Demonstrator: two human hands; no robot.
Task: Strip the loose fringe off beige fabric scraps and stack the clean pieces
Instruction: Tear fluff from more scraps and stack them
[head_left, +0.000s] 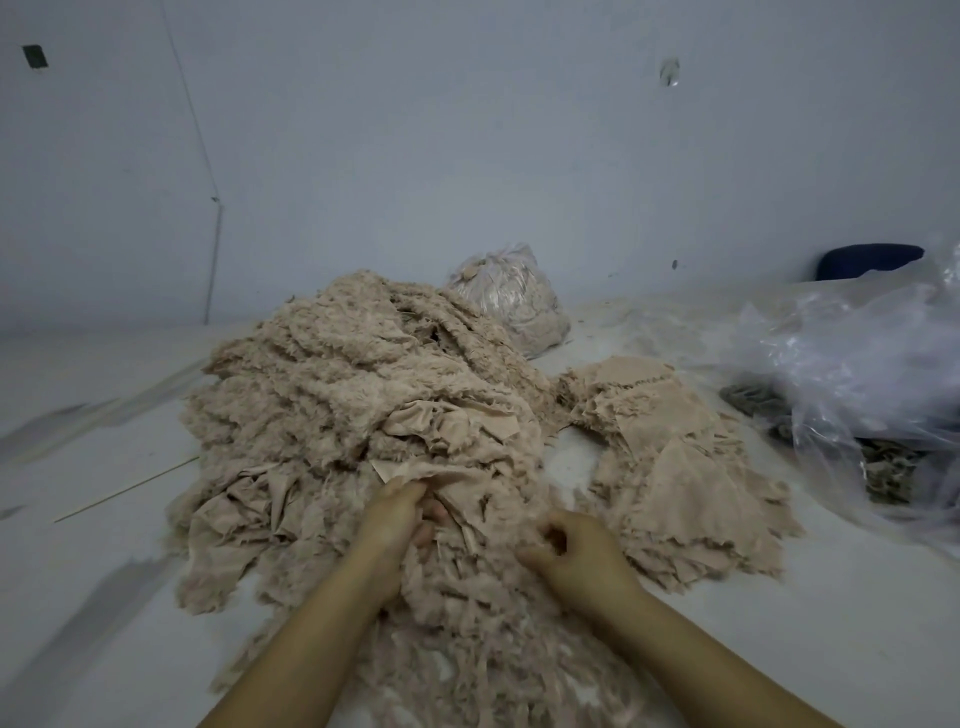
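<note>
**Hands at the beige scrap heap**

Both hands work at the near edge of the heap. Left hand (395, 512): fingers dug into the cloth, curled round a fold of the large heap of beige fringed fabric scraps (353, 395); thumb side up, forearm entering from the lower edge. Right hand (576, 553): fingers curled inward, apparently pinching a tuft of fringe at the heap's near right edge; the exact contact is hidden by the knuckles.

Heap: tall, rumpled mound of thin beige cloth pieces, their edges thick with fuzzy, shredded threads; a few smoother flat faces show near the middle. It sits centre on the white tabletop (104, 597), touching both hands.

Loose beige fringe strands (498, 670): a shaggy spread between the two forearms, running to the lower edge.

Flatter pile of beige fabric pieces (675, 457): just right of the heap, layered roughly flat, edges less fuzzy, surfaces smoother.

Clear plastic bag stuffed with beige fibre (509, 301): behind the heap, near the wall.

Crumpled clear plastic sheeting (857, 374): far right, lying over dark grey scraps (758, 400).

Thin pale stick (124, 489): lying on the tabletop left of the heap.

Dark blue chair back (867, 260): beyond the sheeting.

Pale grey wall (467, 130): behind everything.
</note>
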